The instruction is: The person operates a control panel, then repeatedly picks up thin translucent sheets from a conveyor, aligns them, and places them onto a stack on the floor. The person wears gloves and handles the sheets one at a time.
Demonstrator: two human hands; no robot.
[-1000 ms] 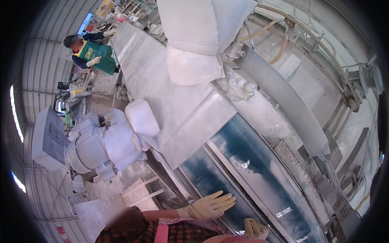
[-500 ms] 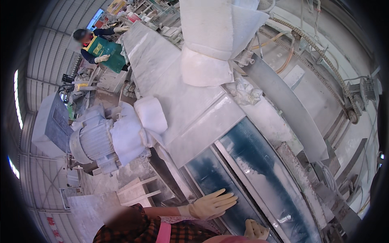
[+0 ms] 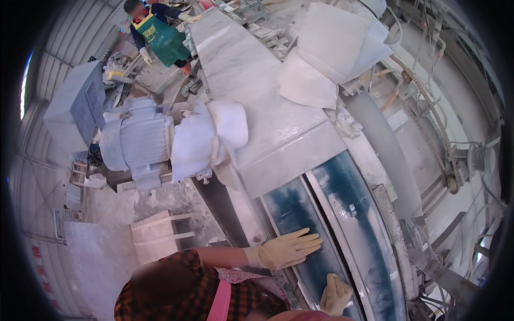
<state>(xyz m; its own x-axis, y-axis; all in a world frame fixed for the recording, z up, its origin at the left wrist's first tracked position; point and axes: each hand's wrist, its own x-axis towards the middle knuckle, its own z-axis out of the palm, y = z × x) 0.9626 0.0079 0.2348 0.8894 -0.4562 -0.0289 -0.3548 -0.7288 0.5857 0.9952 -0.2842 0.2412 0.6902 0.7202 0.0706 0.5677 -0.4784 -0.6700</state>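
**Gloved hands over a dark blue strip**

The person's left hand, in a cream glove, lies palm down with its fingers stretched out and holds nothing; the fingers rest on the left blue strip. Nearer and to the right, the gloved right hand has its fingers curled in over the same strip; whether anything is held beneath them cannot be told.

That strip, glossy and clouded with pale patches, runs from the near edge to the end of a pale grey slab. A dark slot separates it from the right blue strip, which is similarly streaked.

Left of the slab sits a ribbed motor, with white wrapping at its right end and a grey box on its far left. Folded white sheeting hangs above the slab's far right side; a long grey plate stands to the right. A co-worker in a green apron stands at the slab's far left, one gloved hand near its edge.
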